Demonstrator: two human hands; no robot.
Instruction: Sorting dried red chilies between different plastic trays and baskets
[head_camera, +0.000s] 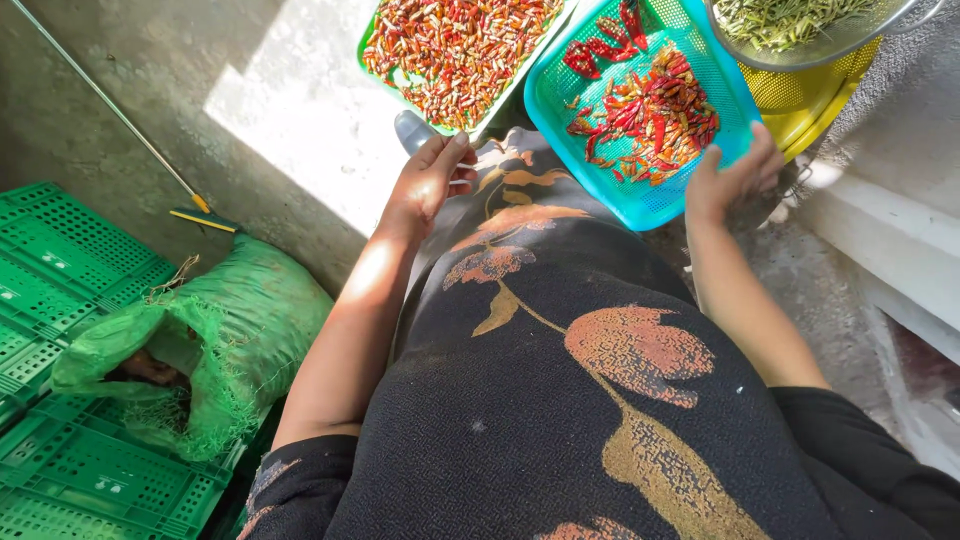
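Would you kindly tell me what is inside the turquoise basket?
The turquoise basket holds loose red chillies, spread thinly so its mesh shows. The right hand grips its rim. What lies underneath the basket is hidden.

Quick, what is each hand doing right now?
Left hand: fingers curled loosely, resting on the lap, nothing visibly held.
Right hand: gripping the edge of the turquoise basket of red chillies.

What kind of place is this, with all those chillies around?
Probably an outdoor yard or work area where chillies are sorted. The bare concrete floor is sunlit, trays of red chillies lie on it beside stacked green plastic crates, and the right hand holds a turquoise basket.
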